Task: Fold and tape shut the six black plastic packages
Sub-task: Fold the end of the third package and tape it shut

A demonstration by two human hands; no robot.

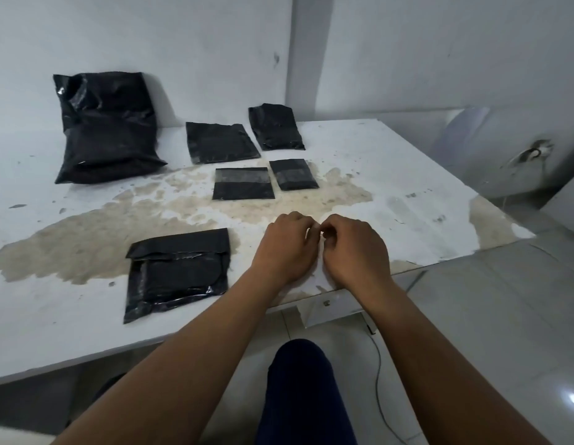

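Six black plastic packages lie on the white table (407, 175). A large bulging package (105, 130) leans on the wall at the back left. Behind the middle sit a flat package (221, 142) and a puffier package (276, 126). In front of them lie two small packages (244, 184) (293, 175), each with a clear tape band across its fold. The near package (179, 271) has its top flap folded over. To its right, my left hand (285, 248) and my right hand (356, 252) meet fingertip to fingertip above the table, pinching a small pale piece that looks like clear tape.
The tabletop is stained brown across its middle and chipped at the right corner (504, 232). Its front edge runs just below my wrists. A thin cable (380, 374) hangs to the tiled floor beside my knee (298, 380). A white wall stands behind the table.
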